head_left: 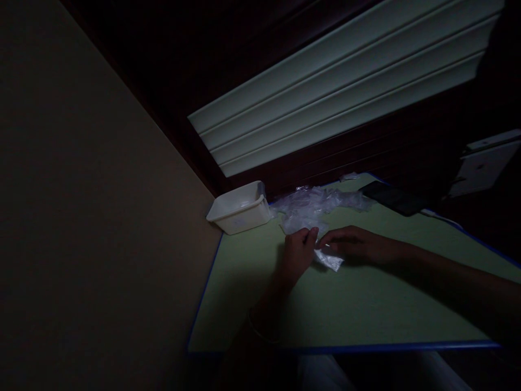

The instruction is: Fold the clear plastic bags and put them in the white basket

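Note:
Over the middle of a pale green table (252, 304), my two hands meet at a small clear plastic bag (329, 260). My left hand (299, 252) is closed, its thumb and fingers pinching the bag's upper left end. From the right, my right hand (352, 244) reaches in with its fingertips at the bag's edge; whether they grip it is hard to see in the dim light. The bag looks shiny and crumpled, and its contents cannot be made out. Just beyond my hands lies a heap of crumpled clear plastic bags (309, 209).
An open white plastic bin (244, 221) stands at the table's back left, against the wall. A dark flat device (393, 198) with a white cable (442, 218) lies at the back right. Behind rises a dark wooden panel with pale slats (325, 103).

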The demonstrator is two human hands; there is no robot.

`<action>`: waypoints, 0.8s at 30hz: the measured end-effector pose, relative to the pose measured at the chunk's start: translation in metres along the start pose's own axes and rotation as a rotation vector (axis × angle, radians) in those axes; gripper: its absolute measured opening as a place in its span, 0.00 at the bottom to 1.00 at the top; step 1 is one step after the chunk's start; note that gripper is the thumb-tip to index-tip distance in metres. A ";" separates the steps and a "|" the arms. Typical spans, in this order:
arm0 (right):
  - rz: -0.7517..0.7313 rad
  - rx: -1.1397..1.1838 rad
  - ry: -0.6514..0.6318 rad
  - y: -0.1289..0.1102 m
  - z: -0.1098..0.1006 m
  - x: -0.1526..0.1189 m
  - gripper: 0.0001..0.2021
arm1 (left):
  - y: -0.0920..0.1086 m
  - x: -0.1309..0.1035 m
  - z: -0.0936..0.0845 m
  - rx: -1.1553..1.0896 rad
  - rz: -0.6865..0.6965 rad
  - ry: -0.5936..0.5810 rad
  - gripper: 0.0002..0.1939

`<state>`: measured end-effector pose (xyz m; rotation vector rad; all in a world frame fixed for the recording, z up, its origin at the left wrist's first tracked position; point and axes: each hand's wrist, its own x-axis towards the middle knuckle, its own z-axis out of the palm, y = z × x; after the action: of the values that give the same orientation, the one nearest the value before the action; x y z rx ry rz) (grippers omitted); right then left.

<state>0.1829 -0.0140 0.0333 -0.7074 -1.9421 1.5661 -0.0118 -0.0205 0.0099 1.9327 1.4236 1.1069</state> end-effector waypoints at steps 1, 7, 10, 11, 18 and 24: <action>0.006 -0.018 -0.019 0.001 0.001 0.000 0.21 | 0.000 0.000 0.001 -0.001 0.002 -0.017 0.24; 0.022 -0.046 -0.076 0.008 0.004 0.002 0.23 | -0.002 0.000 0.005 0.017 0.003 -0.048 0.25; 0.012 -0.042 -0.082 0.008 0.002 0.002 0.24 | -0.003 0.002 0.001 0.011 -0.013 -0.043 0.25; 0.003 -0.044 -0.077 0.008 0.001 0.001 0.24 | -0.004 0.003 0.000 0.003 -0.022 -0.042 0.25; 0.012 -0.014 -0.109 0.006 -0.007 0.001 0.24 | -0.009 0.007 -0.008 -0.030 -0.029 -0.012 0.25; 0.054 0.010 -0.136 0.006 -0.014 -0.003 0.24 | -0.007 0.008 -0.012 -0.035 -0.021 0.000 0.25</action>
<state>0.1949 -0.0051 0.0296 -0.6698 -2.0259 1.6959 -0.0246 -0.0113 0.0132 1.8896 1.4119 1.1153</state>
